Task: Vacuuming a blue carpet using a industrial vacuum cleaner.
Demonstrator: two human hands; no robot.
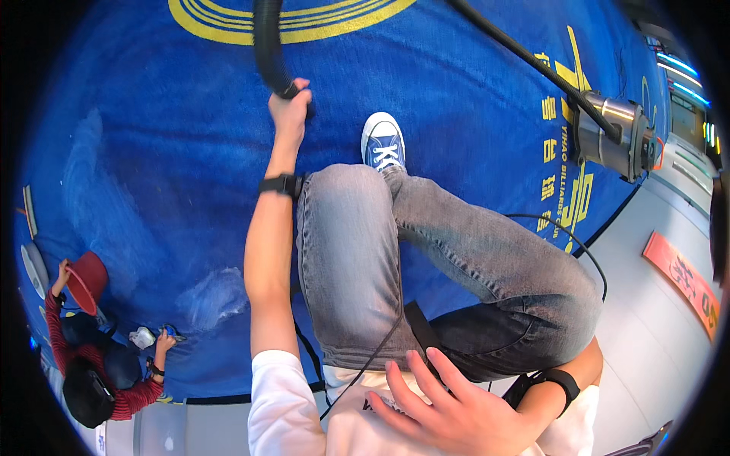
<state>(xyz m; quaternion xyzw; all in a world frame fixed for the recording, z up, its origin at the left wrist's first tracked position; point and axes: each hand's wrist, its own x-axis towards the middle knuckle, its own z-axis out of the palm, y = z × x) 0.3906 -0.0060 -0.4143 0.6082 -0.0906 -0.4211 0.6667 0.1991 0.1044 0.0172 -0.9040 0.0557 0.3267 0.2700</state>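
My left hand is closed around the lower end of a black corrugated vacuum hose, whose upper part leaves the view at the top. Beneath it spreads a blue carpet with yellow rings and lettering. My right hand holds nothing; its fingers are spread over the front of my white T-shirt. Both wrists wear black straps. Between the hands are my bent legs in grey jeans and a blue canvas sneaker with a white toe cap.
A steel canister vacuum cleaner stands at the right, its hose running up left. At lower left a co-worker crouches with a red basin and a blue brush-like tool. Whitish patches mark the carpet. A thin black cable loops past my knee.
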